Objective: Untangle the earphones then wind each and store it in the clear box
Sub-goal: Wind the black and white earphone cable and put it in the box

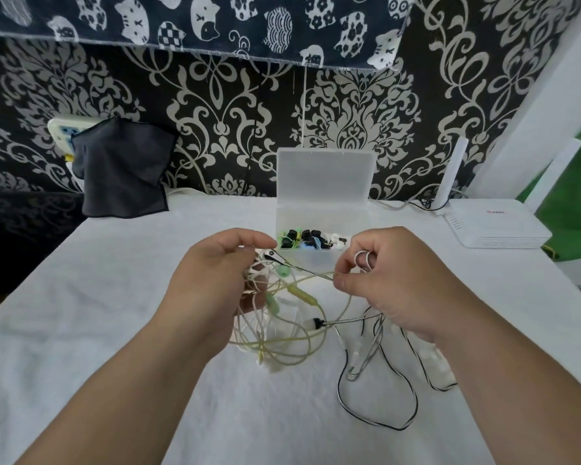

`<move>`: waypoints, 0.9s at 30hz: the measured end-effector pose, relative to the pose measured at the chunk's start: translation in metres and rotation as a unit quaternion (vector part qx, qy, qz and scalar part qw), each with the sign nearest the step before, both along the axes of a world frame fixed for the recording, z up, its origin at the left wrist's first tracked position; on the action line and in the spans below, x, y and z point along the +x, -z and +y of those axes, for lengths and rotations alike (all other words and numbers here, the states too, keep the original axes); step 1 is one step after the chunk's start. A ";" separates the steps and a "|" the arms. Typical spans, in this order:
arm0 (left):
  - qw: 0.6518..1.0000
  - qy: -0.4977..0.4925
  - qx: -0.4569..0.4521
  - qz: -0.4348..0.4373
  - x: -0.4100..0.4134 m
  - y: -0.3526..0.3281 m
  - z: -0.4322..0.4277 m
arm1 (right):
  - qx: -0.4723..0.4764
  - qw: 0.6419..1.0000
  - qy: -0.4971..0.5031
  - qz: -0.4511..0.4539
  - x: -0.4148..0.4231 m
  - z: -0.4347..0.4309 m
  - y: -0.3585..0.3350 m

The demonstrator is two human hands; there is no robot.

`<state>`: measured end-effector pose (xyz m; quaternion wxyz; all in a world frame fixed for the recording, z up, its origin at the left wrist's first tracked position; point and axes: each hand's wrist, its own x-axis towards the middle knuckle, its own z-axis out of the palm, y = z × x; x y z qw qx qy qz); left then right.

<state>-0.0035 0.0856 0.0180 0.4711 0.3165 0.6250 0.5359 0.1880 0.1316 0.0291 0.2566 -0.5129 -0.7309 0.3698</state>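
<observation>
Left hand [212, 283] clutches the earphone tangle [271, 304], anchoring it. Right hand [399, 283] pinches the black cable [302, 268] taut, seemingly to free it.

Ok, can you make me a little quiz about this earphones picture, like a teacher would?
1. True or false: the lid of the clear box is shut.
2. Which hand has the white cable loop round a finger? A left, B right.
3. Fill in: the white router stands to the box's ___.
Key: 1 false, it stands open. 2 B, the right hand. 3 right.
</observation>
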 end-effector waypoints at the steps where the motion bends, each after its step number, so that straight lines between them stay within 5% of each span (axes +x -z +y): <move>1: 1.000 0.001 -0.005 0.001 -0.001 0.001 0.001 | -0.009 1.000 0.005 0.011 0.001 0.000 -0.001; 9: 0.998 0.035 0.050 0.032 -0.002 0.008 0.002 | -0.109 0.978 -0.022 0.178 0.001 -0.003 -0.013; 18: 0.992 0.064 0.113 -0.014 0.004 0.005 0.000 | -0.086 0.986 0.026 0.137 -0.011 -0.008 -0.007; 27: 0.984 0.031 0.097 0.143 0.012 0.003 -0.006 | -0.040 0.988 -0.073 0.131 -0.014 -0.016 -0.014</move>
